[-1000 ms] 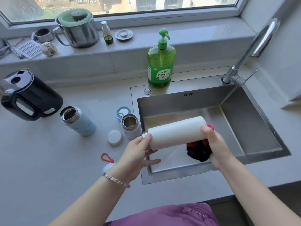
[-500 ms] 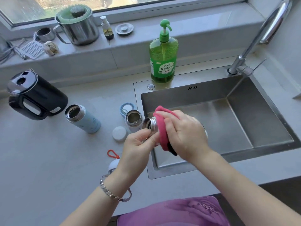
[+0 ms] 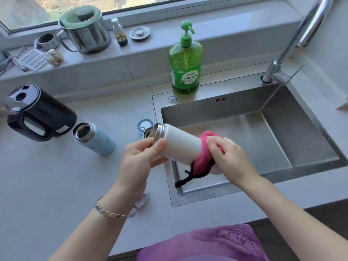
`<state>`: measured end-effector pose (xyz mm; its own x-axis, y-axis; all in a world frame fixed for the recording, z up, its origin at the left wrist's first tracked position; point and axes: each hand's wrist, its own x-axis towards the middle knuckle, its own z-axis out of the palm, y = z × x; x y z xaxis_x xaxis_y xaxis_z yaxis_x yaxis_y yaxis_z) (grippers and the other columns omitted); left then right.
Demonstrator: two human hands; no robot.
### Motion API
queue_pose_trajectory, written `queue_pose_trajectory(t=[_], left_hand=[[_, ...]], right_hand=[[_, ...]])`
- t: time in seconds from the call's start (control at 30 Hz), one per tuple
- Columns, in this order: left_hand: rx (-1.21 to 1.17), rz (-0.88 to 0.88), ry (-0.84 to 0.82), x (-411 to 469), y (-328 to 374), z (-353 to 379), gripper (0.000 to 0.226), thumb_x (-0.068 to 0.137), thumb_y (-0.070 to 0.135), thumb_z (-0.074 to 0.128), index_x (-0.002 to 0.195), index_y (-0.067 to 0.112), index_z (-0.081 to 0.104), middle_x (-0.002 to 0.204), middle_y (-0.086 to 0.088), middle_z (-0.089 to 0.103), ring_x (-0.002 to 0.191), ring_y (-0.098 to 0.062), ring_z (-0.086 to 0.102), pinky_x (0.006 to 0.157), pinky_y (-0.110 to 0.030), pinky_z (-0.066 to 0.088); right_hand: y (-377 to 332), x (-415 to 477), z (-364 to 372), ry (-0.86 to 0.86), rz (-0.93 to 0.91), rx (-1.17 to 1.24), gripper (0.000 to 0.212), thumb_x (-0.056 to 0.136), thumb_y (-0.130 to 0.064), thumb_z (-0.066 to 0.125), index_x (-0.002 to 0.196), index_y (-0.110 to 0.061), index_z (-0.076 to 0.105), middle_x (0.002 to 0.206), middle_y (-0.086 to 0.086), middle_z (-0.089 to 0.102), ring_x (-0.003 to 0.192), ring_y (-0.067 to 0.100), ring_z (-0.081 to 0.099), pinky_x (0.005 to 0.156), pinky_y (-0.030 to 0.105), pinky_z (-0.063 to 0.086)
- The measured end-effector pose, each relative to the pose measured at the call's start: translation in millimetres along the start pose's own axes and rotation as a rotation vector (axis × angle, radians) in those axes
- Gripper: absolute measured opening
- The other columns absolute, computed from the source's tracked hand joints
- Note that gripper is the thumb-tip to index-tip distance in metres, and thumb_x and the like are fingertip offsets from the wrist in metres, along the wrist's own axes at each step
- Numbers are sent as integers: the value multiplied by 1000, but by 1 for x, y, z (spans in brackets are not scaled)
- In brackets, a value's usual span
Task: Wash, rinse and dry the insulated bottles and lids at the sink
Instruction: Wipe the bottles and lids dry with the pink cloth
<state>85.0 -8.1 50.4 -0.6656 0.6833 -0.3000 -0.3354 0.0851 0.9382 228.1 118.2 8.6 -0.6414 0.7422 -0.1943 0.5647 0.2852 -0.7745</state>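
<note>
Head view: white bottle (image 3: 180, 144), tilted, lidless, between the hands above the sink (image 3: 207, 108). Left hand (image 3: 140, 155) grasps its neck; right hand (image 3: 231, 157) clutches pink cloth (image 3: 204, 161) around its base. Step: wiping the shell — next likely needs turning the bottle

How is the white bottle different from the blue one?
The white bottle is held tilted over the sink by the left hand; the blue bottle sits alone on the counter. The right hand holds a pink cloth round the white bottle's end; nothing touches the blue bottle. Both are open, with steel rims.
</note>
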Motion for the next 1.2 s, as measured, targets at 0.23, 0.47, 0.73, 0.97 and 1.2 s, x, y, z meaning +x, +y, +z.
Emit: queue_pose_trajectory(t=[0.23,0.47,0.73,0.97,1.2], left_hand=[[313,448,-208,-7,-13,-8,15,77,26,62,75,11,65,77,-2,59,77,-13,54,71,-31,48],[484,247,-314,3,-5,-32,38,75,45,66,81,8,70,92,-5,68,104,-18,58,94,-37,44],[15,-232,159,-7,-8,4,34,98,32,40,91,6,62,103,-20,58,98,-34,61,65,-42,59],[295,109,-55,-24,-19,14,38,86,38,51,83,4,68,81,-7,68,82,-32,66,73,-40,58],[259,5,-125,-21,-10,10,29,92,21,45,78,8,67,61,6,66,61,-9,65,57,-27,57]], right_hand=[[4,1,-4,-267,688,1229,45,84,-50,49,56,-19,65,68,8,61,64,28,56,61,33,46],[14,-6,-10,-195,438,1065,25,81,-38,51,68,-21,63,68,10,56,50,26,51,49,28,35],[17,-16,0,218,-283,206,30,83,-44,42,93,-31,68,96,-15,62,91,6,57,80,20,44],[-22,-20,19,148,-362,-366,80,63,-80,39,120,-26,56,96,0,63,83,23,61,69,31,48],[-28,4,2,-451,2,298,66,82,-67,28,112,-20,62,101,-1,67,92,13,61,80,26,48]])
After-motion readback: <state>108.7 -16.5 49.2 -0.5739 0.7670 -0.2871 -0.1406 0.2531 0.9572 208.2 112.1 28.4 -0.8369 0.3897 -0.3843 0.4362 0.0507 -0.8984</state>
